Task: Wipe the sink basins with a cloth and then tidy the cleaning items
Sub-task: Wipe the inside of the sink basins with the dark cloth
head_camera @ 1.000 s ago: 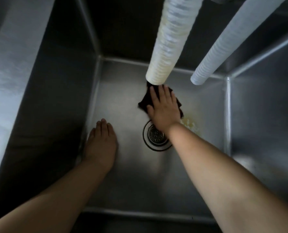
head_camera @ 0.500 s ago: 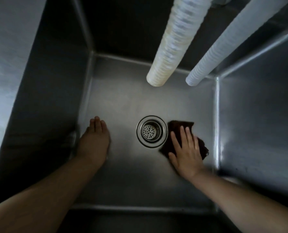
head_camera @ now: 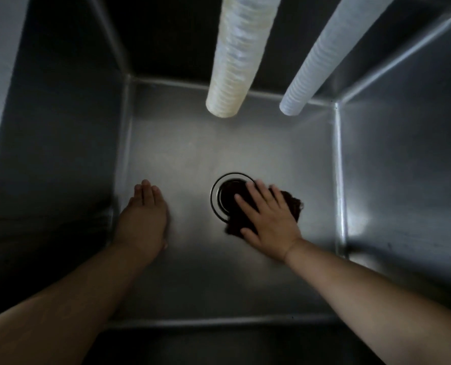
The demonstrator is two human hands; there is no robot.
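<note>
The right hand [head_camera: 269, 219] presses the dark cloth [head_camera: 293, 205] flat under spread fingers [head_camera: 256, 192], half over the drain [head_camera: 216, 196] mid-basin [head_camera: 179, 143]; unwiped floor lies leftward, where the left hand [head_camera: 144, 217] rests released, grasping nothing

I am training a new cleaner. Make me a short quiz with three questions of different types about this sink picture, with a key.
1. True or false: the dark cloth partly covers the drain.
2. Which hand presses the cloth? A) left hand B) right hand
3. Fill in: ___ ribbed hoses hang above the basin.

Key: 1. true; 2. B; 3. two, one yellowish hose and one white hose.
</note>
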